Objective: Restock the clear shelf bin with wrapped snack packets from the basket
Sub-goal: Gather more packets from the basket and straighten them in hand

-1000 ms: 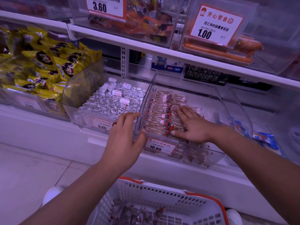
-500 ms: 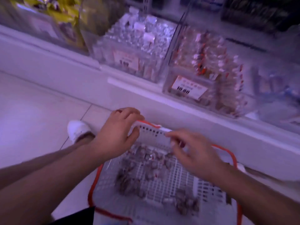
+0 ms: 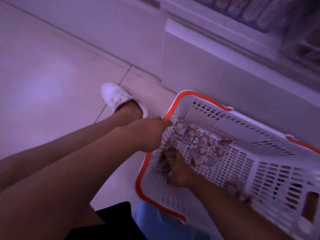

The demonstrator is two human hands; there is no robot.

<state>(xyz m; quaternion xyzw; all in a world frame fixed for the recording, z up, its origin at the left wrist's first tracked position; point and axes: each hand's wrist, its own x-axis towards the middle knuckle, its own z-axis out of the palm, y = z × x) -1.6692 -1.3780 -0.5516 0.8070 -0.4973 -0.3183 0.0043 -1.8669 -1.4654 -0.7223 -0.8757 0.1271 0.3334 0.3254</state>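
Observation:
The white perforated basket (image 3: 259,163) with an orange rim stands tilted on the floor at the lower right. Several wrapped snack packets (image 3: 200,144) with red and white ends lie scattered on its bottom. My left hand (image 3: 150,132) grips the basket's left rim, its fingers hidden behind the perforated wall. My right hand (image 3: 178,170) is inside the basket with its fingers pushed into the packets near the left corner; motion blur hides whether they close. The clear shelf bins (image 3: 256,13) show only as a blurred strip at the top right.
The white shelf base (image 3: 207,54) runs diagonally just behind the basket. My white shoe (image 3: 117,99) and bare leg are left of the basket on the pale tiled floor (image 3: 43,75). Blue fabric (image 3: 155,220) lies under the basket's near edge.
My view has dropped from the shelf bins to the floor basket. My left hand went from the bin edge to the basket rim. My right hand left the bin and reached into the basket.

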